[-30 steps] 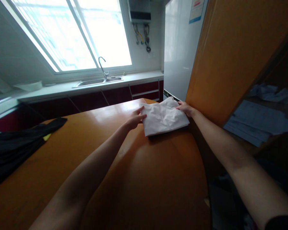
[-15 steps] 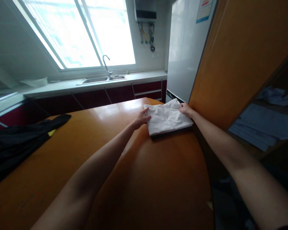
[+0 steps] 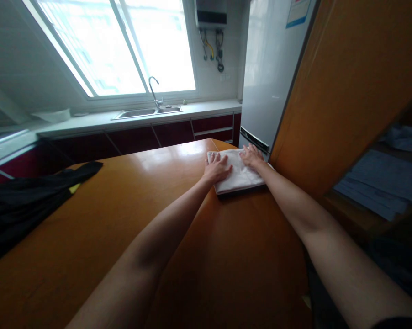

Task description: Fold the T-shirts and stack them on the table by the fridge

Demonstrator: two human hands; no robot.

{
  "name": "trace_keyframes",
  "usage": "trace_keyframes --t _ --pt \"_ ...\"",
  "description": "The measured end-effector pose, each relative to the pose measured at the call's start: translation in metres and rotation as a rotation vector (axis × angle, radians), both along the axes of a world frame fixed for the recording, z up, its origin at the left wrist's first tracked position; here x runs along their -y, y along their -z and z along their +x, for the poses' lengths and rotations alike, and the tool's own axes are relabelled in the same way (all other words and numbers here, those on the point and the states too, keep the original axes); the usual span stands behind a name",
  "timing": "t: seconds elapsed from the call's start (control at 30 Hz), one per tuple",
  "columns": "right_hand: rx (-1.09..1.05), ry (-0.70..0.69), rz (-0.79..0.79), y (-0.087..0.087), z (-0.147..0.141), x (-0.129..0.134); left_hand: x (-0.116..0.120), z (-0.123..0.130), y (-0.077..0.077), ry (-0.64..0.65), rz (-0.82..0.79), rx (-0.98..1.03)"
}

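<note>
A folded white cloth (image 3: 238,180) lies on top of something dark and flat (image 3: 242,190), of which only a thin edge shows, near the far right end of the wooden table (image 3: 192,256). Flat on the cloth's left part rests my left hand (image 3: 217,168), fingers spread. My right hand (image 3: 251,157) presses on the upper right part, its fingers likewise apart. Neither hand grips the fabric. Whether the cloth is a garment I cannot tell.
Black clothing (image 3: 28,201) with a yellow patch lies at the table's left. A wooden cabinet side (image 3: 315,114) and a white fridge (image 3: 271,68) stand close on the right. Folded pale fabric (image 3: 380,178) sits on a shelf there. Behind is a counter with a sink (image 3: 137,113).
Both hands have let go of the cloth's side edges and moved inward onto its top, fingers now spread. The cloth's raised far right corner now lies lower and flatter.
</note>
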State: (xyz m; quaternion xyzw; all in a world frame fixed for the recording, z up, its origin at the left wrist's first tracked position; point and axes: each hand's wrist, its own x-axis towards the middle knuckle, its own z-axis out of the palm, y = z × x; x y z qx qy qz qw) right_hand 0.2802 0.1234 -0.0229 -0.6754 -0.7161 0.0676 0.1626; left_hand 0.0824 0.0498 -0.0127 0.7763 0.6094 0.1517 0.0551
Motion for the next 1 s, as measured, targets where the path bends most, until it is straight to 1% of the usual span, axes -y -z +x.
trace_keyframes --t 0.07,0.1,0.17,0.23,0.3,0.33,0.4,0.47,0.53,0.57,0.63,0.73,0.8,0.83,0.9,1.0 --pt "-0.005 -0.02 -0.079 0.009 0.0 -0.008 0.0 0.003 0.008 -0.02 -0.027 -0.008" --pt "-0.007 -0.03 -0.091 0.013 0.0 -0.011 0.001 0.004 0.009 -0.023 -0.032 -0.012" --pt "-0.008 -0.042 -0.098 0.017 0.002 -0.014 0.004 0.003 0.006 -0.021 -0.03 -0.026" --pt "-0.018 -0.042 -0.097 0.015 0.004 -0.013 0.011 0.004 -0.002 0.005 0.003 -0.043" --pt "-0.045 -0.007 -0.046 0.01 0.007 -0.01 0.022 0.008 -0.007 0.083 0.055 -0.048" --pt "-0.061 0.022 -0.004 0.007 0.009 -0.007 0.029 0.011 -0.007 0.14 0.063 -0.047" --pt "-0.081 0.063 0.053 0.004 0.012 0.001 0.043 0.018 -0.002 0.249 0.024 -0.053" --pt "-0.075 0.053 0.033 0.005 0.016 0.011 0.054 0.024 0.005 0.297 -0.031 -0.068" --pt "-0.064 0.024 -0.013 0.007 0.018 0.021 0.057 0.028 0.009 0.312 -0.057 -0.073" --pt "-0.061 0.023 -0.019 0.006 0.018 0.025 0.054 0.028 0.008 0.31 -0.053 -0.061" --pt "-0.057 0.054 0.03 0.003 0.016 0.035 0.04 0.024 0.001 0.286 -0.015 -0.018" --pt "-0.058 0.129 0.163 -0.004 0.008 0.058 0.007 0.01 -0.015 0.195 0.092 0.036" --pt "-0.059 0.141 0.186 -0.004 0.001 0.082 -0.016 -0.002 -0.021 0.119 0.11 0.006" --pt "-0.052 0.13 0.175 -0.001 -0.003 0.095 -0.025 -0.007 -0.021 0.089 0.083 -0.025" --pt "-0.026 0.095 0.114 0.007 -0.008 0.119 -0.039 -0.015 -0.016 0.056 0.012 -0.069" --pt "0.025 0.085 0.052 0.02 -0.009 0.138 -0.046 -0.02 -0.002 0.031 -0.034 -0.065"
